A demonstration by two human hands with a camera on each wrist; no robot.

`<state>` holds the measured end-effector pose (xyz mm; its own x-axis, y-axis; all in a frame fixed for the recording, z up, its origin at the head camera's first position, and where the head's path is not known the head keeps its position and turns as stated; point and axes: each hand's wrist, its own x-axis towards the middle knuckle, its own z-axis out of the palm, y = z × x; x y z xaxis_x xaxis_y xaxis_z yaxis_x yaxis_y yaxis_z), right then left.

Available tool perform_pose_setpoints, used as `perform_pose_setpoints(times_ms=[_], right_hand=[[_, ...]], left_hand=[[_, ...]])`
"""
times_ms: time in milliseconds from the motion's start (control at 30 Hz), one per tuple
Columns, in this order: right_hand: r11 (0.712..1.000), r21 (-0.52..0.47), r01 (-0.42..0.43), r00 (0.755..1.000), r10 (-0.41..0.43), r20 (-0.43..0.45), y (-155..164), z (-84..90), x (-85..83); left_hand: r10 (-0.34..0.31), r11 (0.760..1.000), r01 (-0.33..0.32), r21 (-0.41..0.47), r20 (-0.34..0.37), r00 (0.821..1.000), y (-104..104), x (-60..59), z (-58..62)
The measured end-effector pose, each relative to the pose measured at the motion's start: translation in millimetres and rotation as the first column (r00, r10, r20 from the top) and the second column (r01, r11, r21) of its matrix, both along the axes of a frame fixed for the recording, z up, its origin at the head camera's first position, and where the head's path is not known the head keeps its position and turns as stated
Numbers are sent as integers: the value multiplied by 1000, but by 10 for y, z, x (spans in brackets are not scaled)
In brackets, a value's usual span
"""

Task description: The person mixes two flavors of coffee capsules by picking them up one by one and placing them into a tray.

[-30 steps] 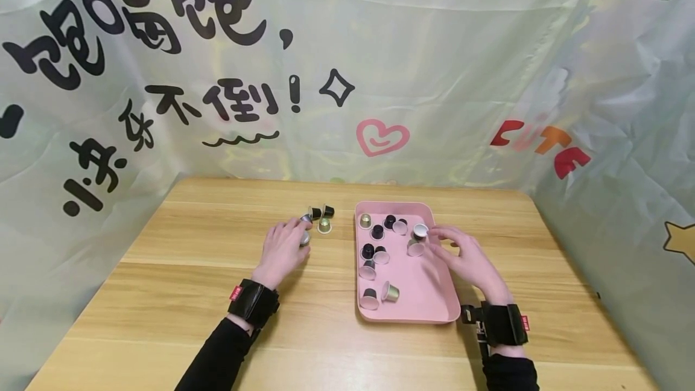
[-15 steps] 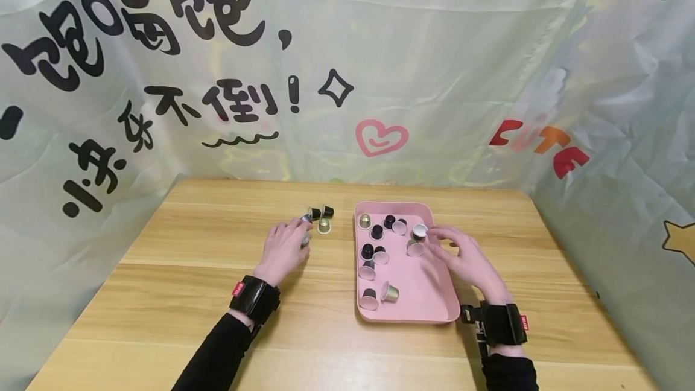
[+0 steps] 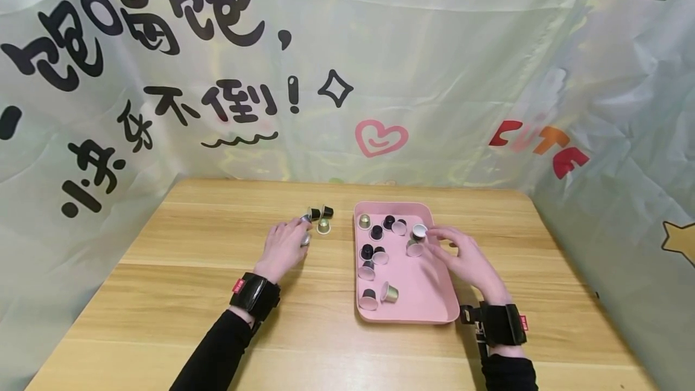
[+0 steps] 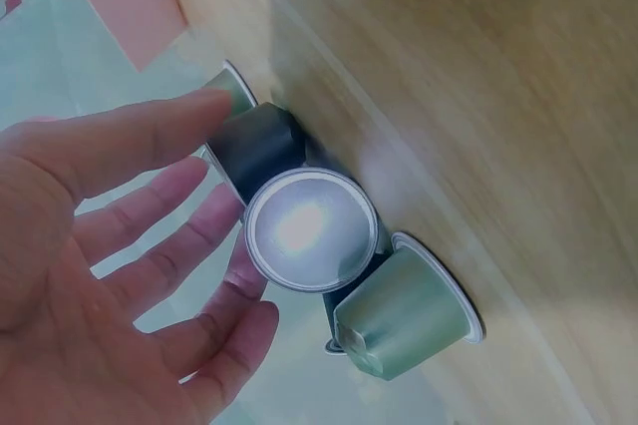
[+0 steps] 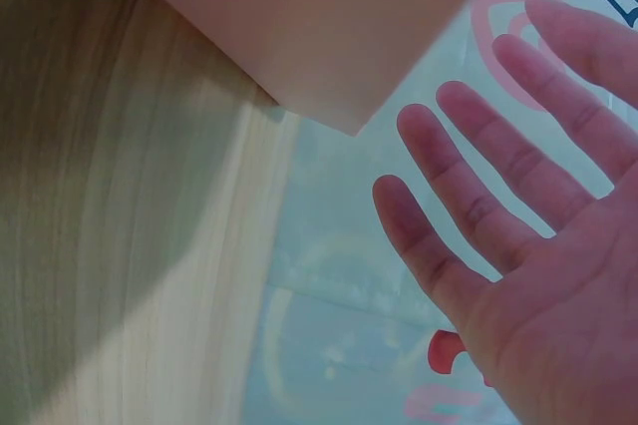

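On the left of the table, my left hand reaches over a small cluster of coffee capsules. The left wrist view shows its thumb in front of a green capsule, beside a dark capsule. Its fingers extend behind a silver-lidded capsule, and another green capsule lies on its side close by. I cannot tell which capsules the fingertips touch. My right hand hovers over the right edge of the pink tray, fingers extended. Its fingertips are right beside a white-lidded capsule; contact is unclear.
Several black and gold capsules lie scattered in the tray, mostly along its left side, including a gold one lying tipped over. Black capsules sit just beyond the left hand. A printed curtain hangs behind the wooden table.
Slightly less of the silver lid shows under my left fingers than a second ago. Both hands otherwise stay nearly still, and the capsules in the tray have not moved.
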<state>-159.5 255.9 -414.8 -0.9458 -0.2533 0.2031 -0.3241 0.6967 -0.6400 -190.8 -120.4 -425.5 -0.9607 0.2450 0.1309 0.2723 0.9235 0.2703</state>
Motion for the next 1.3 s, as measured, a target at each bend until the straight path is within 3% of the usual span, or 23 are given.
perform_pose_setpoints(times_ms=[567, 1300], right_hand=[[1000, -11, -5, 1000, 5, -1, 0, 1, 2], [1000, -23, -2, 1000, 2, 2, -1, 6, 14]], left_hand=[[-33, 999, 33, 16, 31, 999, 18, -31, 18], [-86, 995, 88, 45, -48, 995, 49, 2, 35]])
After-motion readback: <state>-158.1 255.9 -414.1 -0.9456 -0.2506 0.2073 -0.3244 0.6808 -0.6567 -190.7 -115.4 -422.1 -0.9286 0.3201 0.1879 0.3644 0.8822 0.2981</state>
